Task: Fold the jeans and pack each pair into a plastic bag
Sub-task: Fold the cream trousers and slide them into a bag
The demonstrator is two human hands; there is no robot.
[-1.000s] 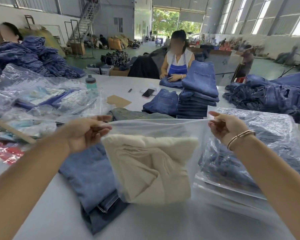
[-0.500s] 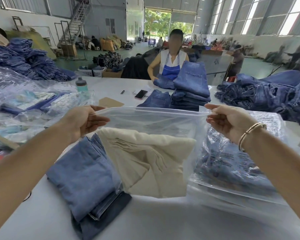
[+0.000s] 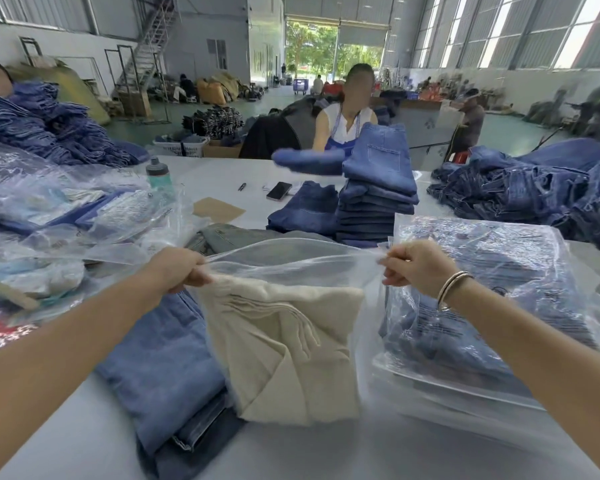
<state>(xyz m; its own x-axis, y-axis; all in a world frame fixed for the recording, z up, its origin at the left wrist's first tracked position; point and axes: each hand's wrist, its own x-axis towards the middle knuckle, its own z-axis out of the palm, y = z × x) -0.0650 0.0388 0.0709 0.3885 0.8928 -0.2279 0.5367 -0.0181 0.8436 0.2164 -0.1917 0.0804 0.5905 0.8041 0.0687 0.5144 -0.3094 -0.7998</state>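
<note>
On my far left I see a heap of loose plastic bags (image 3: 66, 216) spread over the white table (image 3: 84, 431), with a teal bottle (image 3: 158, 174) standing at its far edge. Nearer me, a stack of folded blue jeans (image 3: 160, 368) lies flat on the table, partly under the bag I am holding.

My left hand (image 3: 179, 268) is clenched on the left corner of the clear plastic bag (image 3: 291, 268), fingers pinching its rim. The bag hangs open-mouthed between my two hands, raised off the table at its top, its bottom resting near the table surface. Inside it sits a folded cream pair of jeans (image 3: 291, 351), slumped toward the bottom, one corner tucked under.

My right hand (image 3: 413, 268), with bangles (image 3: 452, 289) at the wrist, grasps the opposite corner of the rim, fingers closed on the plastic, pulling the mouth taut.

Beyond the bag, a tall stack of folded dark jeans (image 3: 378, 202) stands mid-table, a phone (image 3: 279, 191) beside it, and a person in a blue apron (image 3: 343, 129) works across from me.

To the right, a pile of already bagged jeans (image 3: 482, 306) lies just beside the held bag; farther right, a mound of unfolded jeans (image 3: 534, 188).
</note>
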